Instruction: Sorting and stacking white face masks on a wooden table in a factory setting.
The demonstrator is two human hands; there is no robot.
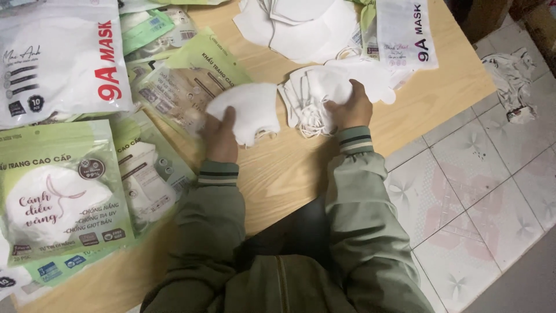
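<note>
**White face masks sorted by hand on a wooden desk**

White cloth face mask (pixel 248 110) lies folded in the left hand (pixel 220 136), whose fingers (pixel 227 119) close over its lower edge, holding it just above the desk (pixel 278 174). The right hand (pixel 350 107) rests on a loose stack of white masks (pixel 315 95), fingers curled down and gripping the top of the pile, ear loops (pixel 313 128) spilling out beneath the palm. Both sleeves are green with striped cuffs. To the left lie green-and-white printed mask packets (pixel 61 185) and a clear packet (pixel 174 87), overlapping one another; further masks (pixel 301 26) and a white packet (pixel 405 32) lie at the far edge. A crumpled heap of white material (pixel 512 81) sits on the tiled floor (pixel 480 191) to the right.

Judged from its drape, the mask is light, soft and limp, not fragile; it would likely fold or slip free if pinched at one corner. A hold across the folded body seems steadier than one by the thin elastic loops, which could snag neighbouring masks.
</note>
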